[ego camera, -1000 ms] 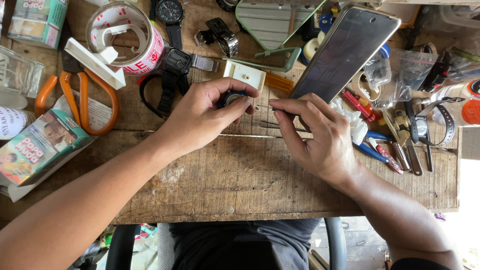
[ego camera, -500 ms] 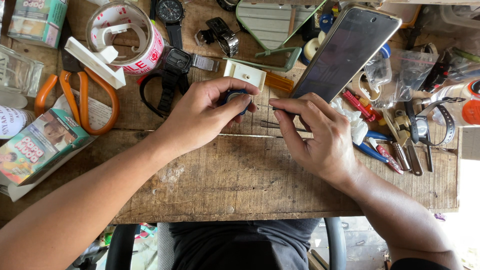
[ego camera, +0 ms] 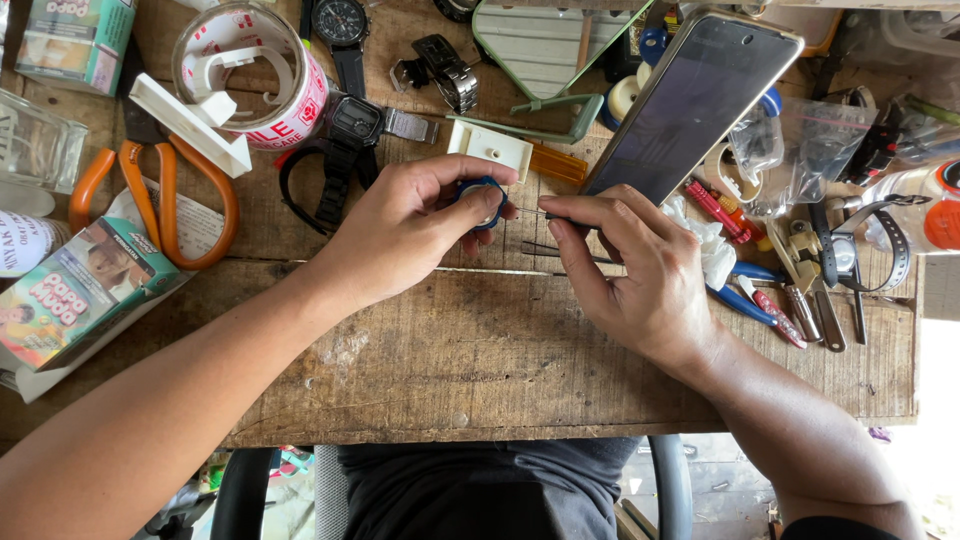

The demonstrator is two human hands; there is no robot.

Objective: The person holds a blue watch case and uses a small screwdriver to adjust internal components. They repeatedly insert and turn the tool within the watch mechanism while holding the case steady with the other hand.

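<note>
While the left hand (ego camera: 410, 225) pinched a small blue round part (ego camera: 487, 195) between thumb and fingers, the right hand's (ego camera: 640, 270) fingers gripped a thin tool (ego camera: 532, 211) whose tip might slip off it onto the bench (ego camera: 480, 360).

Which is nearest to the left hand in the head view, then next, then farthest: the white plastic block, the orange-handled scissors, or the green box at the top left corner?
From the left hand:
1. White plastic block, just above the fingers, almost touching.
2. Orange-handled scissors, well off to its left on the wooden table.
3. Green box, farthest, in the top left corner.
</note>
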